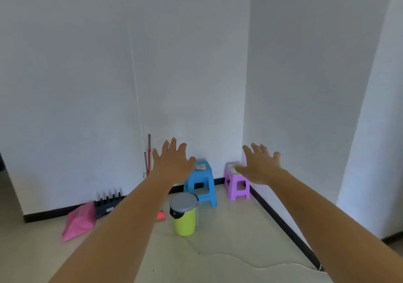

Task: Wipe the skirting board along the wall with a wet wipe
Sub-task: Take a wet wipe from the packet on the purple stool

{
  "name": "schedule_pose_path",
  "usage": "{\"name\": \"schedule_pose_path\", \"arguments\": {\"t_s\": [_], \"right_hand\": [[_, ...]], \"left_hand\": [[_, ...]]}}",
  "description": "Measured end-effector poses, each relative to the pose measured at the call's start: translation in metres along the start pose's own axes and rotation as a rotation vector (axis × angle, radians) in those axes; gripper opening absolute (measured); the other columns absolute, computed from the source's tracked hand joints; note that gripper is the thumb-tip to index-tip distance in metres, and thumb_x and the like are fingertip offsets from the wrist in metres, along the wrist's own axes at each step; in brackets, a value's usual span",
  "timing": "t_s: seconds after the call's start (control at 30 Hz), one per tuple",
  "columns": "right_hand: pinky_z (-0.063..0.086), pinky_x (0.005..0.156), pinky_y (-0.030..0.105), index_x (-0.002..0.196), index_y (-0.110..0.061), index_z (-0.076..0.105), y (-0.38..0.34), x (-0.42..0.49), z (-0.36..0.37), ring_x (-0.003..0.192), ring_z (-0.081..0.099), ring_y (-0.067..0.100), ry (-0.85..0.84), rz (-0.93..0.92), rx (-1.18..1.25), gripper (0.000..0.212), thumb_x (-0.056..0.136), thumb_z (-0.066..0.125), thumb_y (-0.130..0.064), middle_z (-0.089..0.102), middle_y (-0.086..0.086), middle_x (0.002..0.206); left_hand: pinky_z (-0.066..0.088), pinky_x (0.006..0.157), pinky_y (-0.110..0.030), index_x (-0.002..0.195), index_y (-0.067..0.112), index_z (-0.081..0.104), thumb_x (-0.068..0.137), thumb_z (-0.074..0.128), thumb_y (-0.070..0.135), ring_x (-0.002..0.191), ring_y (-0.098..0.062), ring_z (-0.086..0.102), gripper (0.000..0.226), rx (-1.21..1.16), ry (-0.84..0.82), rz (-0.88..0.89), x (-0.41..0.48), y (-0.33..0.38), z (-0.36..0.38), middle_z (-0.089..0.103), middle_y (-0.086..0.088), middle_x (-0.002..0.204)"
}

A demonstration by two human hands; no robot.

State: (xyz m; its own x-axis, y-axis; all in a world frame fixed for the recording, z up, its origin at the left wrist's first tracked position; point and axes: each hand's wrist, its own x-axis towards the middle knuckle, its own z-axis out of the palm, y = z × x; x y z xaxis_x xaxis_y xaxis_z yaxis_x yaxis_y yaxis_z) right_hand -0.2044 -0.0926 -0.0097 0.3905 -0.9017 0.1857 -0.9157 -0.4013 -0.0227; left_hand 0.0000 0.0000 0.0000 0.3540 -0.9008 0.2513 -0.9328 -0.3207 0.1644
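Observation:
A black skirting board (pixel 281 219) runs along the foot of the right wall and continues along the back wall (pixel 43 214). My left hand (pixel 172 162) is stretched out in front of me, fingers spread, holding nothing. My right hand (pixel 259 167) is also held out flat with fingers apart and empty, in front of the purple stool. A small white packet (pixel 200 166) lies on top of the blue stool; I cannot tell whether it is a wet wipe pack. No wipe is in either hand.
A blue plastic stool (pixel 201 186) and a purple stool (pixel 237 184) stand in the corner. A lime-green bin with a grey lid (pixel 185 214) stands on the tiled floor. A pink dustpan (pixel 79 221), a black comb-like tool (pixel 109 199) and a red-handled stick (pixel 149 156) lie or lean by the back wall.

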Motion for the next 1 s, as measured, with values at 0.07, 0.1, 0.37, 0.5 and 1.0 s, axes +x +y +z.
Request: {"name": "schedule_pose_path", "arguments": {"t_s": [0.07, 0.1, 0.37, 0.5, 1.0], "right_hand": [[0.012, 0.113, 0.056, 0.153, -0.021, 0.009, 0.005, 0.026, 0.006, 0.148, 0.003, 0.026, 0.007, 0.002, -0.018, 0.072, 0.095, 0.034, -0.056, 0.005, 0.004, 0.161], [0.011, 0.114, 0.056, 0.153, -0.021, 0.009, 0.008, 0.043, 0.009, 0.148, 0.003, 0.026, 0.012, 0.000, -0.031, 0.072, 0.095, 0.034, -0.056, 0.005, 0.004, 0.161], [0.014, 0.113, 0.055, 0.153, -0.020, 0.011, 0.038, 0.192, 0.033, 0.148, 0.008, 0.026, 0.041, 0.005, -0.041, 0.071, 0.095, 0.034, -0.055, 0.009, 0.004, 0.161], [0.017, 0.112, 0.053, 0.152, -0.019, 0.014, 0.047, 0.267, 0.053, 0.145, 0.015, 0.026, 0.032, 0.008, -0.044, 0.070, 0.095, 0.035, -0.053, 0.016, 0.005, 0.158], [0.016, 0.112, 0.053, 0.152, -0.018, 0.013, 0.075, 0.631, 0.182, 0.146, 0.013, 0.026, -0.010, 0.054, -0.008, 0.071, 0.095, 0.037, -0.051, 0.014, 0.006, 0.159]], "left_hand": [[0.000, 0.118, -0.051, 0.153, 0.021, 0.014, 0.101, 0.028, 0.044, 0.148, -0.026, -0.005, 0.059, 0.017, 0.004, -0.001, 0.026, 0.002, 0.011, -0.004, -0.007, 0.161], [0.000, 0.118, -0.051, 0.153, 0.020, 0.014, 0.101, 0.028, 0.044, 0.148, -0.025, -0.006, 0.059, 0.025, 0.006, 0.002, 0.043, 0.004, 0.017, -0.004, -0.007, 0.161], [0.001, 0.119, -0.050, 0.154, 0.019, 0.015, 0.101, 0.029, 0.043, 0.148, -0.025, -0.004, 0.059, 0.007, 0.019, 0.041, 0.192, 0.026, 0.069, -0.002, -0.007, 0.161], [0.002, 0.118, -0.050, 0.153, 0.019, 0.016, 0.101, 0.029, 0.042, 0.148, -0.024, -0.003, 0.058, 0.000, 0.018, 0.045, 0.269, 0.030, 0.096, -0.001, -0.008, 0.161], [0.002, 0.118, -0.048, 0.153, 0.019, 0.016, 0.101, 0.029, 0.041, 0.148, -0.024, -0.004, 0.057, 0.021, -0.032, 0.104, 0.639, 0.024, 0.249, -0.002, -0.007, 0.161]]}}
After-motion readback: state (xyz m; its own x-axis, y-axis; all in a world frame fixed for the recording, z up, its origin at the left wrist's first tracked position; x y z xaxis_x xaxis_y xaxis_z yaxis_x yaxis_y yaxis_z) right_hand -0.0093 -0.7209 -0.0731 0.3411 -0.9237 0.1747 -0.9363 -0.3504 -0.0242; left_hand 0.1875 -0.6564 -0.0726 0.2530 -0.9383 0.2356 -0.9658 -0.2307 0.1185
